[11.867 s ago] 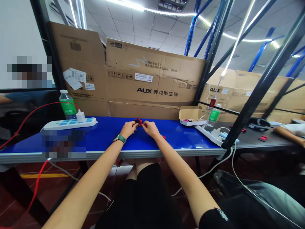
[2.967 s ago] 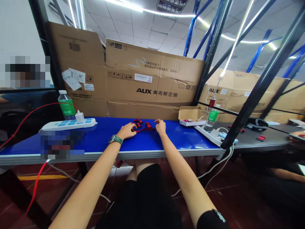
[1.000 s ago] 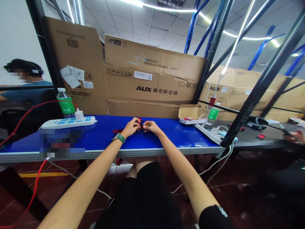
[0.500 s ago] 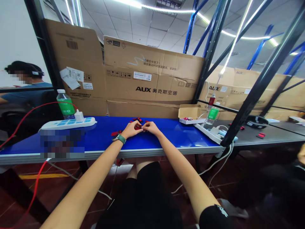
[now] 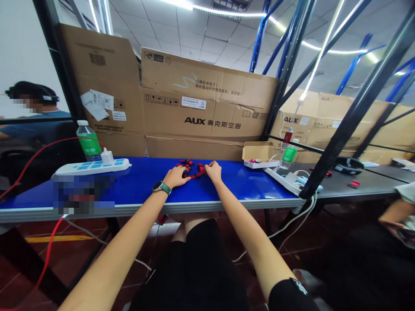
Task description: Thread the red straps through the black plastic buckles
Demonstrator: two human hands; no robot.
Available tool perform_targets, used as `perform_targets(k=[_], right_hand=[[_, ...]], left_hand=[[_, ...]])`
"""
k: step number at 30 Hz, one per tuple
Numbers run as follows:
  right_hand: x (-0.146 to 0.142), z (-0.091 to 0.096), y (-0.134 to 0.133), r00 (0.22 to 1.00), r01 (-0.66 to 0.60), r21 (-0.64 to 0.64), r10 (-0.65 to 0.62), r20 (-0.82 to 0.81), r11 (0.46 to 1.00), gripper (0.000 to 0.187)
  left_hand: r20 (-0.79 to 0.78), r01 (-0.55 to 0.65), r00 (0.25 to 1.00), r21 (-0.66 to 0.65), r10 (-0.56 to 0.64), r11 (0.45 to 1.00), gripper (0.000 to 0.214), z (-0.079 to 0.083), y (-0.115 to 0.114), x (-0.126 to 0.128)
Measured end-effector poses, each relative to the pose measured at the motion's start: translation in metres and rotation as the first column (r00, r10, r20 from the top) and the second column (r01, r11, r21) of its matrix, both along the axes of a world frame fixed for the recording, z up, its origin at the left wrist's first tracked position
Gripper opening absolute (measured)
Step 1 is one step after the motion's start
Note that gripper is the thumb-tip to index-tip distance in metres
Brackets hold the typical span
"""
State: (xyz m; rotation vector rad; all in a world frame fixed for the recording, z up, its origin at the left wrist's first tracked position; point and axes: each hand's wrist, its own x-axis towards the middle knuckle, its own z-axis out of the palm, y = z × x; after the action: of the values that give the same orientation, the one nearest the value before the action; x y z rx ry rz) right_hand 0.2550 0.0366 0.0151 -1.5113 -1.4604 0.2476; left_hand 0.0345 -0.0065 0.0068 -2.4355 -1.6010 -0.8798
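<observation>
On the blue tabletop (image 5: 240, 181) lies a narrow red strap with black parts (image 5: 197, 174), stretched between my two hands. My left hand (image 5: 176, 176), with a watch on its wrist, rests palm down at the strap's left end, fingers extended and thumb apart. At the right end my right hand (image 5: 214, 172) is closed, its fingertips pinched against the strap; the exact grip is partly hidden. Just beyond my left fingers sit more red-and-black strap pieces (image 5: 186, 162), partly covered by that hand.
A white power strip (image 5: 92, 168) and a green-labelled bottle (image 5: 89, 140) stand left. An open small carton (image 5: 259, 156) holds small red items at the back right. Cardboard panels (image 5: 207, 108) wall the back. A dark metal post (image 5: 337, 112) rises right; a co-worker's arm (image 5: 397, 211) shows beyond.
My hands were together over the red piece; now they are apart, the right moved rightward and the left slightly left and down, with the strap showing between them.
</observation>
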Motion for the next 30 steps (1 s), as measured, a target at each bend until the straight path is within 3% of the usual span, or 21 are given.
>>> perform_targets(k=[4, 9, 11, 15, 17, 21, 25, 30], right_hand=[[0.002, -0.003, 0.001, 1.000, -0.006, 0.114, 0.003, 0.020, 0.993, 0.008], [-0.009, -0.006, 0.003, 0.961, -0.262, 0.195, 0.237, 0.146, 0.945, 0.013], [-0.014, -0.005, 0.002, 0.924, -0.372, 0.219, 0.336, 0.185, 0.902, 0.013], [-0.020, -0.002, -0.004, 0.789, -0.609, 0.242, 0.547, 0.280, 0.755, 0.012], [-0.023, 0.000, -0.008, 0.742, -0.663, 0.209, 0.593, 0.313, 0.719, 0.014], [-0.026, 0.000, -0.013, 0.761, -0.625, 0.150, 0.554, 0.338, 0.766, 0.016], [-0.027, -0.002, -0.012, 0.798, -0.560, 0.160, 0.477, 0.369, 0.813, 0.018], [-0.026, -0.001, -0.015, 0.788, -0.532, 0.123, 0.437, 0.433, 0.838, 0.014]], left_hand=[[-0.005, 0.060, 0.998, -0.021, -0.060, 0.998, 0.029, -0.004, 0.009, -0.004], [0.169, 0.116, 0.979, 0.024, -0.119, 0.993, 0.032, -0.003, 0.016, -0.001], [0.250, 0.112, 0.961, 0.042, -0.119, 0.993, 0.032, -0.001, 0.014, 0.001], [0.432, 0.058, 0.899, 0.050, -0.074, 0.997, 0.031, 0.004, 0.008, 0.001], [0.489, 0.008, 0.872, 0.036, -0.025, 0.999, 0.034, 0.006, 0.006, 0.001], [0.517, -0.023, 0.856, 0.030, 0.004, 0.999, 0.036, 0.008, 0.004, 0.001], [0.476, 0.081, 0.875, 0.021, -0.081, 0.996, 0.032, 0.009, 0.002, 0.004], [0.413, 0.154, 0.897, 0.046, -0.160, 0.987, 0.035, 0.009, 0.001, 0.005]])
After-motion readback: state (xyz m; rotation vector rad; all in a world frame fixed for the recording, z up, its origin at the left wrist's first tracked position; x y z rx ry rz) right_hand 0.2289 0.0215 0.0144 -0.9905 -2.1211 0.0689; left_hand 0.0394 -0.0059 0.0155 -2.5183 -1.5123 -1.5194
